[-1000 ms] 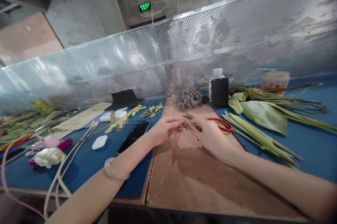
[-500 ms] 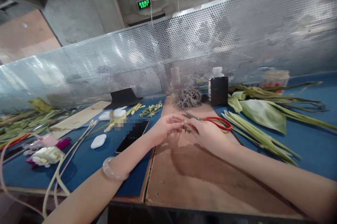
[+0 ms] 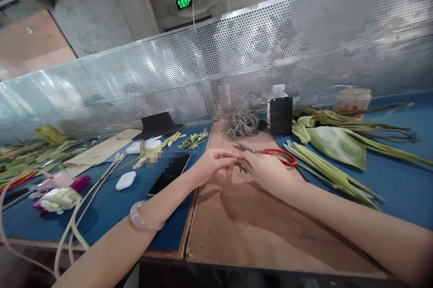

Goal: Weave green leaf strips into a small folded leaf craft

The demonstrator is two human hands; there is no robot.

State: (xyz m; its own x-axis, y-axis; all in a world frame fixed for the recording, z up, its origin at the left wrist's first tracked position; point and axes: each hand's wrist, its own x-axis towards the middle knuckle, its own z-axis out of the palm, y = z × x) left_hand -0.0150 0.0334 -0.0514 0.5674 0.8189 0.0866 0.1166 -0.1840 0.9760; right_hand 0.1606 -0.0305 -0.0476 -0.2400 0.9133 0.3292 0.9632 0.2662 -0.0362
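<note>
My left hand and my right hand meet over the brown wooden board, fingertips pinched together. Between them is a small green plant piece, mostly covered by the fingers; its exact kind is hard to make out. Both hands appear closed on it. Just behind my right hand lie scissors with red handles, the blades pointing left and slightly parted. A tangle of grey cord sits farther back on the board. A pale bangle circles my left wrist.
Left on the blue mat are a phone, a white earphone case, plant sprigs and pale cables. Right are split green stalks, a broad leaf, and a bottle behind a black phone-like slab. A perforated metal screen stands behind.
My left fingers have shifted slightly, drawing closer against my right fingertips. The green piece stays between the hands. The whole view has tilted a little; the scissors have not moved.
</note>
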